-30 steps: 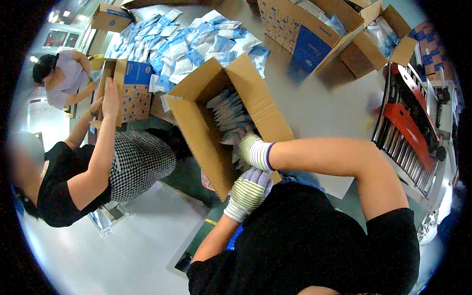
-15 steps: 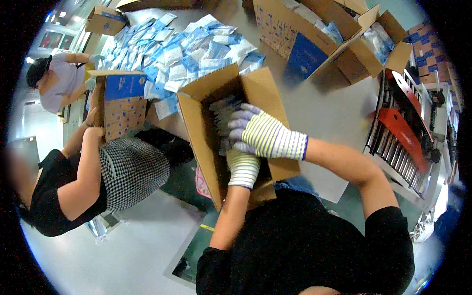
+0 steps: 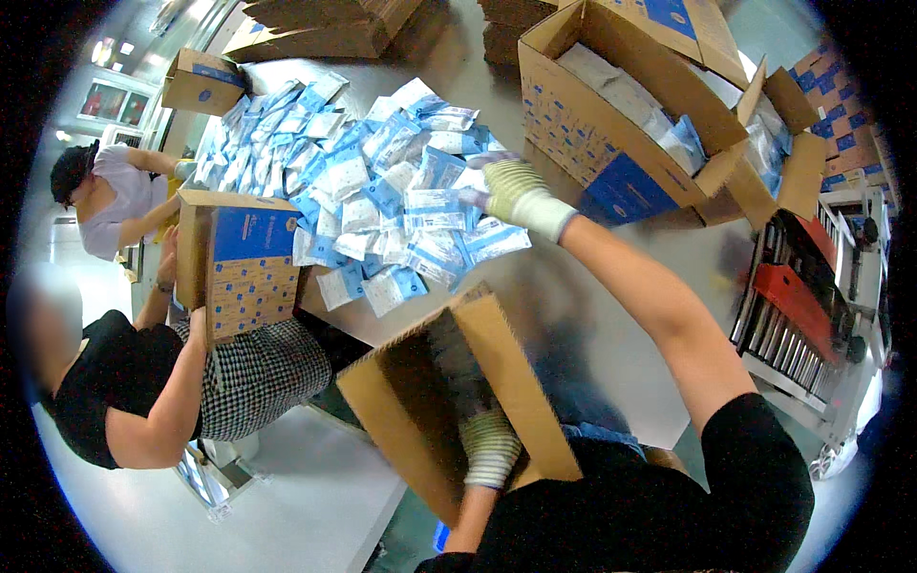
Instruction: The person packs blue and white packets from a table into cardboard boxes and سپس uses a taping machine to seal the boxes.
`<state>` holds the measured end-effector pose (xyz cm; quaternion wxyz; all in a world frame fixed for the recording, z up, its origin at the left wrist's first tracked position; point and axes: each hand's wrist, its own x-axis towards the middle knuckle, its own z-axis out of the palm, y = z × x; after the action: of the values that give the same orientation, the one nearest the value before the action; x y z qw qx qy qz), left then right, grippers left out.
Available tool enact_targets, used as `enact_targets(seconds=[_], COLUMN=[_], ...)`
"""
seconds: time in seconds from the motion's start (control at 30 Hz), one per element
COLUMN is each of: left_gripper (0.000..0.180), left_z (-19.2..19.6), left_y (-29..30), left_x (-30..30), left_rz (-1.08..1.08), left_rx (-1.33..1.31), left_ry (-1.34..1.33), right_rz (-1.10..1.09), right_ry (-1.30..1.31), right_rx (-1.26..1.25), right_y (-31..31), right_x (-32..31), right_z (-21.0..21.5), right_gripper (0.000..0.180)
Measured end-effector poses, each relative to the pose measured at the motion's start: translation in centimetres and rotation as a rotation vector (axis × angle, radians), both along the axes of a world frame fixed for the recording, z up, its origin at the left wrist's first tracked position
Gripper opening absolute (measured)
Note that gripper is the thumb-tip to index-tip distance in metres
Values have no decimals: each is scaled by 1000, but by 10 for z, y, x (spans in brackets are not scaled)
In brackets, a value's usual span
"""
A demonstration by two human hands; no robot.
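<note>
In a striped glove, my right hand (image 3: 519, 189) reaches to the right edge of a heap of blue-and-white packets (image 3: 363, 181). Its thumb and fingers are spread at the nearest packets, and no packet is lifted. My left hand (image 3: 490, 447), gloved alike, is inside an open cardboard box (image 3: 516, 382) close to my body. The box is tilted, its flaps standing up. Dark shadow covers the fingers of that hand, and grey, blurred contents lie beyond them.
A co-worker at left holds a blue-printed carton (image 3: 253, 272); another person (image 3: 119, 201) stands farther back. Filled open cartons (image 3: 611, 143) stand at the far right, beside a roller conveyor (image 3: 778, 315). Flattened cardboard (image 3: 325, 29) is stacked at the back.
My right hand has left the box and moved up to the packet heap. The box has shifted down toward me, with my left hand still inside.
</note>
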<state>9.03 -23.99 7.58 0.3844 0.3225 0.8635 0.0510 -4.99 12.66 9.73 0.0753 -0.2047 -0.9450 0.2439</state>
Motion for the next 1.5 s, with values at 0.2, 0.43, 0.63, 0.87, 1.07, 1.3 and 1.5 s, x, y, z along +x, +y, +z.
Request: enact_targets(seconds=[0.2, 0.43, 0.63, 0.87, 1.07, 1.3, 1.5], left_gripper=[57, 53, 56, 55, 54, 55, 52], left_z=[-41, -31, -29, 2, -29, -22, 0], left_y=[-23, -21, -15, 17, -4, -3, 18], left_x=[6, -14, -26, -39, -35, -38, -42], left_rz=[107, 167, 47, 103, -296, -213, -43], left_rx=[-18, -98, -13, -40, -48, -132, -138], left_ry=[-196, -281, -144, -237, 82, 55, -223], right_rz=[236, 364, 263, 222, -500, 165, 624], right_ry=[-437, -521, -521, -214, -162, -482, -846], right_rx=[196, 179, 110, -63, -308, -45, 274], right_y=[-26, -12, -25, -46, 35, -31, -60], right_x=[-81, 7, 118, 186, 274, 245, 276], right_z=[-59, -71, -72, -56, -50, -33, -71], right_gripper=[71, 76, 67, 51, 47, 45, 17])
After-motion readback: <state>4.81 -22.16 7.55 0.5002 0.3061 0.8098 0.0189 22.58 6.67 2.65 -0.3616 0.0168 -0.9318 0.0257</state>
